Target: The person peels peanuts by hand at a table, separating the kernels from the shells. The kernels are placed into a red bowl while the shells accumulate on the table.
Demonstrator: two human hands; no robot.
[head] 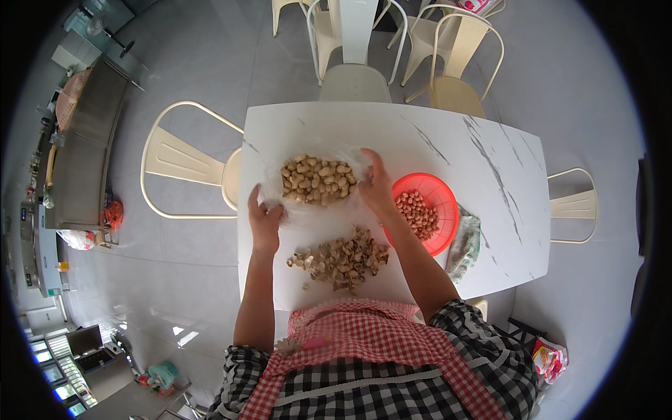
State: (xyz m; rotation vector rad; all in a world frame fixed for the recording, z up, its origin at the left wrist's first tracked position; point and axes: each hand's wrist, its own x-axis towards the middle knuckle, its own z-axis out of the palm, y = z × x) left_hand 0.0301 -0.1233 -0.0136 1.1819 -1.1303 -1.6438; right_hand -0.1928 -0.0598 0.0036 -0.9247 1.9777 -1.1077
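Note:
Unshelled peanuts [316,179] lie in a heap inside a clear plastic bag [294,212] on the white marble-patterned table [362,126]. At the bag's left side, my left hand [265,223] grips the thin plastic between thumb and fingers. My right hand [376,184] is at the bag's right side, its index finger extended; how firmly it holds the film is unclear. Nearer my body lies a pile of empty peanut shells [346,260]. Right of my right hand, a red plastic basket [449,210] holds shelled peanuts [418,215], partly behind my forearm.
A folded green-and-white cloth or bag [464,247] lies beside the basket. Cream metal chairs stand at the table's left [184,157], right [572,206] and far side [457,63]. A steel counter [84,163] stands farther left.

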